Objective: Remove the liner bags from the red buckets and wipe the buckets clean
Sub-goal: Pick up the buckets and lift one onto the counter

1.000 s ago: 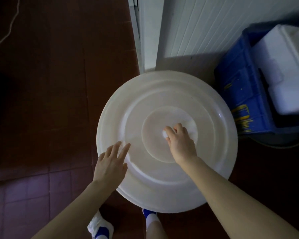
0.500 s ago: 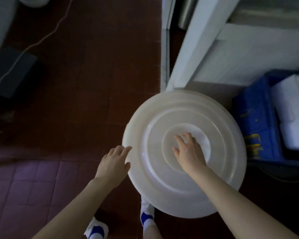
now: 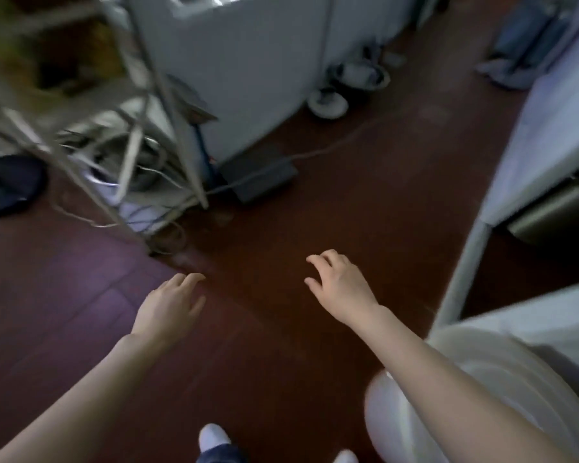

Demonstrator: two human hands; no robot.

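Observation:
No red bucket or liner bag shows in this blurred head view. My left hand [image 3: 171, 305] and my right hand [image 3: 340, 284] both hover over the dark red floor with relaxed fingers, and neither holds anything. The round white lid [image 3: 528, 389] lies at the lower right, partly under my right forearm. Neither hand touches it.
A metal rack leg [image 3: 168, 121] with tangled cables [image 3: 137, 168] stands at the upper left. Beyond it is a white appliance [image 3: 248, 61] with a dark flat box [image 3: 258, 177] and a cord at its base. A white table leg [image 3: 465, 272] rises on the right. My shoes [image 3: 214, 439] show below.
My view has swung left, away from the white lid and the blue crate. Both hands have come off the lid and now hang over the bare floor.

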